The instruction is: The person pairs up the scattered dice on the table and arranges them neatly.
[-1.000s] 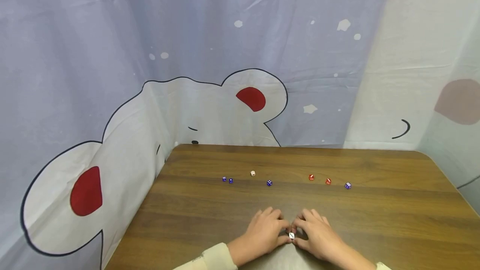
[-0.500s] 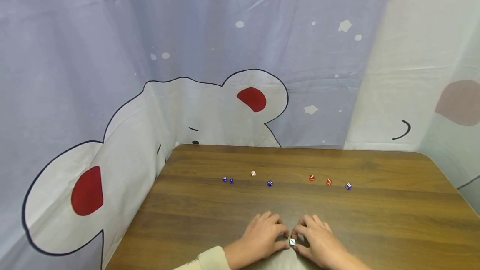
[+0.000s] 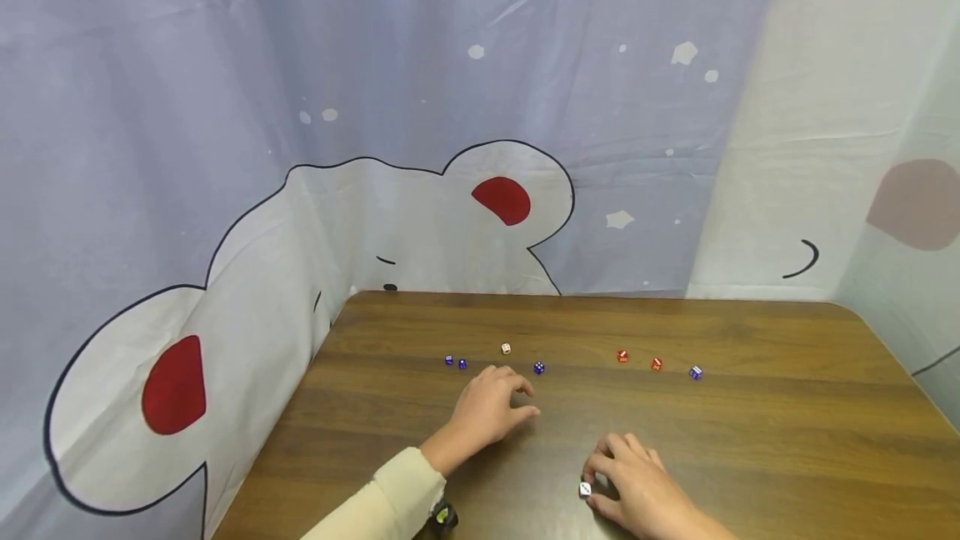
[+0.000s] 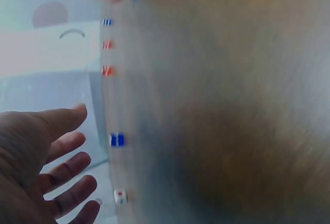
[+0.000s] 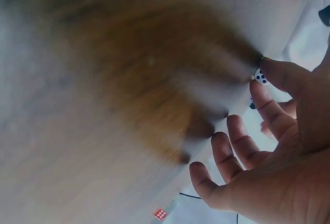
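Observation:
My right hand (image 3: pixel 633 482) pinches a white die (image 3: pixel 585 490) between thumb and index finger near the front of the table. The right wrist view shows dark pips on that white die (image 5: pixel 261 77), between the two fingertips. My left hand (image 3: pixel 483 407) is over the table to the left, with relaxed fingers parted and nothing between them. Nearest to its fingertips is a blue die (image 3: pixel 539 367), a little beyond and to the right. Behind this hand lies a white die (image 3: pixel 506 348). The left wrist view shows the open palm of the left hand (image 4: pixel 46 162).
Two blue dice, one farther left (image 3: pixel 449 360) and its neighbour (image 3: pixel 462 364), lie beyond the left hand. Toward the back right are two red dice (image 3: pixel 622 356) and a blue die (image 3: pixel 696 372). A patterned curtain (image 3: pixel 637 148) hangs behind the wooden table (image 3: pixel 787 423).
My left hand has left the white die and moved forward and left, toward the back row of dice. The right hand stays at the front, still pinching the die, after both hands shifted slightly nearer.

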Demonstrator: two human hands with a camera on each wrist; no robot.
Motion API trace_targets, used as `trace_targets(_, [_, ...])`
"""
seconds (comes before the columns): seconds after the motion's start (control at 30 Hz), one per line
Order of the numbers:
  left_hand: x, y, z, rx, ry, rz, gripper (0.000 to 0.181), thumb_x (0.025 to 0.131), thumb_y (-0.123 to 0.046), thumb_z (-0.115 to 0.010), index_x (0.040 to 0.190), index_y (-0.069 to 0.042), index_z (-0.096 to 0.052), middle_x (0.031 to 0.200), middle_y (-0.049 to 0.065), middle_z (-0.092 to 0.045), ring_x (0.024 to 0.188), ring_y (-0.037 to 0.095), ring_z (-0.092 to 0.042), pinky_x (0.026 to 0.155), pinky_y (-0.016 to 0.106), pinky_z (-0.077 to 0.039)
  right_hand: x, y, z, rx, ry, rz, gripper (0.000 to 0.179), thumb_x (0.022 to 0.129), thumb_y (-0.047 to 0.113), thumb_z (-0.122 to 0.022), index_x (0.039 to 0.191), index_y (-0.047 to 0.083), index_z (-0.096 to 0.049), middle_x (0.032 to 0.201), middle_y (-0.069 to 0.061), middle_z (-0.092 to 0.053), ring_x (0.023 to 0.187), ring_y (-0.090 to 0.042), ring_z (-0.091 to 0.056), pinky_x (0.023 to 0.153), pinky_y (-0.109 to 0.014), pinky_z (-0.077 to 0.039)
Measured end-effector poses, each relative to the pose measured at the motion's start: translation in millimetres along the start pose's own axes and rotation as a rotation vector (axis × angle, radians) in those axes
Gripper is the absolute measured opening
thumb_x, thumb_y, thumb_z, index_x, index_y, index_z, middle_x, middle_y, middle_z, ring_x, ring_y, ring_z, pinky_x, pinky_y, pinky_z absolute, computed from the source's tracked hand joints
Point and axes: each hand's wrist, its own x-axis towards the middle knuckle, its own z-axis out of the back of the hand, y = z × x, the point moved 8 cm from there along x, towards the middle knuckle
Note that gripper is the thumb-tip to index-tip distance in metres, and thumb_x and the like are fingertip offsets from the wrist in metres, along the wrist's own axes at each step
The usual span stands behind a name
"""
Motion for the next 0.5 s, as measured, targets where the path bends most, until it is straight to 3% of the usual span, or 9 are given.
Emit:
trace_targets(0.17, [17.5, 24.4, 6.0, -0.046, 0.001, 0.094, 0.029, 0.088, -0.045, -0.077, 0.107, -0.025, -0.076, 0.112, -0.007, -0.069, 0.101, 0.016, -0.060, 0.087, 0.037, -0.051, -1.1, 1, 1, -0.009, -0.019, 0.009, 0.023, 0.082, 0.037, -0.083, 0.088, 0.040, -0.061, 0.104, 0.017, -0.048, 0.095, -0.009, -0.042, 0.075, -0.034, -0.034])
trace_targets(0.5, [47.0, 62.0, 2.6, -0.081, -0.009, 0.180, 0.031, 0.088, -0.043, -0.078, 0.110, -0.021, -0.076, 0.126, 0.003, -0.065, 0.118, 0.028, -0.054, 0.096, 0.048, -0.046, -1.7, 0, 0, -0.011, -0.042, 0.023, 0.023, 0.082, 0.036, -0.083, 0.088, 0.041, -0.061, 0.104, 0.017, -0.047, 0.094, -0.008, -0.041, 0.075, -0.034, -0.034])
